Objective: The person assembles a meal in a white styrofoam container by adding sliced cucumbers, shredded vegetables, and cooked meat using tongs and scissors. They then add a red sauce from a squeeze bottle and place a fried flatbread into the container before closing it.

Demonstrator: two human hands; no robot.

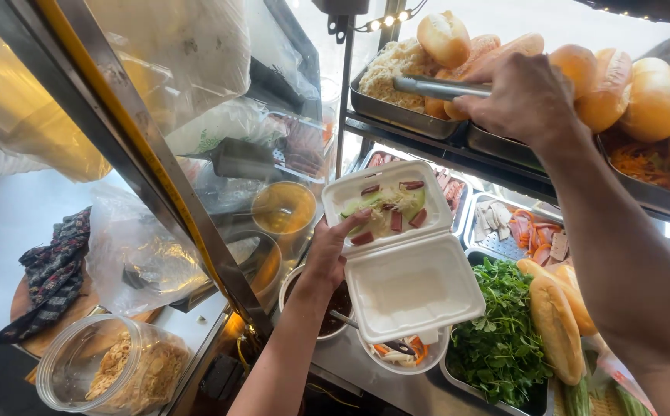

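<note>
Left grip (333, 250) holds white foam box (400, 250); right grip (523, 96) clasps metal tongs (439, 87).

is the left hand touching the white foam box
Touching. The head view shows the left hand gripping the open white foam box at its left edge, thumb lying over the rim onto the food side.

This is a street-food sandwich stall. Bread rolls (620, 85) pile on the shelf just beside the right hand (523, 96), and steel trays (504, 231) of sliced meats sit below it. A tray of green herbs (500, 331) lies right of the left hand (327, 254), behind a glass case front (219, 115).
</note>
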